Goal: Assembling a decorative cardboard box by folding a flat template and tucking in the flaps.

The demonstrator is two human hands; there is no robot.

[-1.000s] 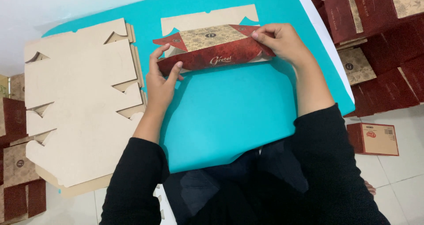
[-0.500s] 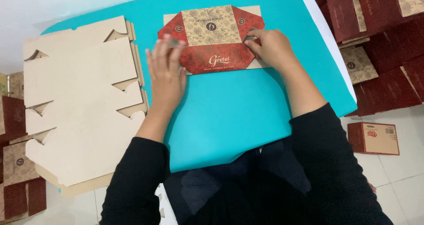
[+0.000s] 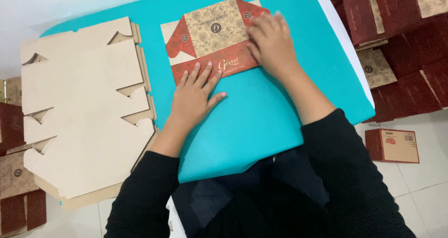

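One red-and-tan folded carton (image 3: 212,39) lies far-centre on the teal table (image 3: 261,121) — left hand (image 3: 196,95) and right hand (image 3: 270,42) press it, fingers flat, gripping nothing.

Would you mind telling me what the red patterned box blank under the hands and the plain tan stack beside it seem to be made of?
The box blank looks like thin printed cardboard with a smooth red and tan patterned face; it lies creased flat under the left hand and right hand. The tan stack looks like the same board, matte unprinted side up, with die-cut notches and layered edges showing. Coating cannot be judged.
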